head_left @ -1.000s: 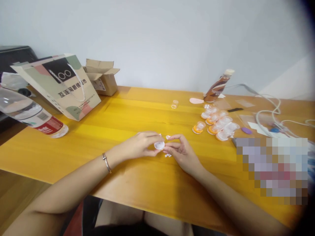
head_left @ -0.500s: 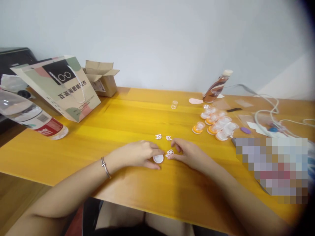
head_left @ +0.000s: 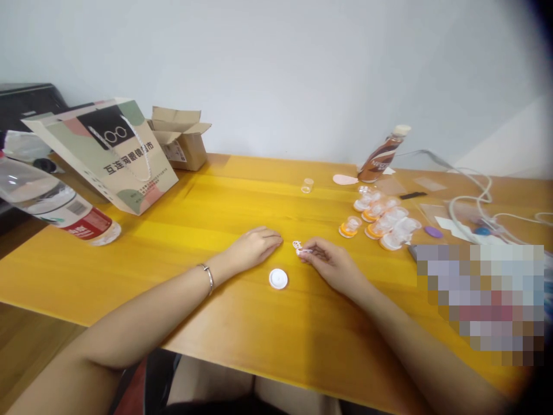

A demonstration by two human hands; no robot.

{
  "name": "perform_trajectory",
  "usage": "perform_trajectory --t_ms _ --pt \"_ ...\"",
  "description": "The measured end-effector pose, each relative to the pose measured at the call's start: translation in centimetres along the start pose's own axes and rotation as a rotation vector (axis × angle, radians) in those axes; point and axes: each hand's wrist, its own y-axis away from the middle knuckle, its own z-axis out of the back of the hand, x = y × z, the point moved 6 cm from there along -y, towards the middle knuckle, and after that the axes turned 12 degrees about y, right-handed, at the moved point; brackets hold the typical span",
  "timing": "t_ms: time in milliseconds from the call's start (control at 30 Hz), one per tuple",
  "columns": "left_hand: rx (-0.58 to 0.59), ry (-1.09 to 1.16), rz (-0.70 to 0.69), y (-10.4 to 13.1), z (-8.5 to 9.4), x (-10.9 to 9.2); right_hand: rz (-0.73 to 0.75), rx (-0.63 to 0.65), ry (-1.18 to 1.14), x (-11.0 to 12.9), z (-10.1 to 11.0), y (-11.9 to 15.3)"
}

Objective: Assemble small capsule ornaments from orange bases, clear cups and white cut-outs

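My right hand (head_left: 330, 259) pinches a small white openwork piece (head_left: 305, 251) between thumb and fingertips, seen nearly edge-on just above the table. Right beside it is another white openwork piece (head_left: 296, 244); whether the two touch I cannot tell. My left hand (head_left: 258, 246) lies palm down with its fingers stretched out towards the right. Whatever lies under those fingers is hidden. Between the hands and nearer to me, a round white disc with a raised rim (head_left: 278, 279) rests on the wooden table (head_left: 242, 323), touched by neither hand.
Several clear-topped orange and white containers (head_left: 380, 222) cluster at the right. Behind them stand a clear cylinder (head_left: 307, 185) and a brown drink bottle (head_left: 383, 154). Cables (head_left: 469, 199) trail at far right. On the left are a large bottle (head_left: 64, 204), paper bag (head_left: 125, 167) and cardboard box (head_left: 190, 147).
My left hand has left the white disc and moved away from me. My right hand has lifted the nearest white piece and carried it towards the far one.
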Motion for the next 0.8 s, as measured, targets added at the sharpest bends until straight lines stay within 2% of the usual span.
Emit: perform_trajectory --t_ms 200,400,533,633,800 --pt "-0.061 0.004 0.063 0.2 0.5 -0.1 -0.103 -0.143 -0.118 -0.9 0.7 0.0" --pt "-0.065 -0.013 0.165 0.6 0.7 0.1 -0.159 -0.121 -0.323 -1.2 -0.1 0.0" --pt "-0.056 0.096 0.15 0.7 0.8 0.1 -0.141 -0.19 -0.168 -0.7 0.7 0.1" --pt "-0.098 0.141 0.158 0.8 1.1 0.3 -0.115 -0.2 -0.051 -0.1 1.2 0.0" --pt "-0.146 0.093 0.219 0.9 1.6 0.8 -0.157 -0.152 -0.236 -0.2 0.5 0.1"
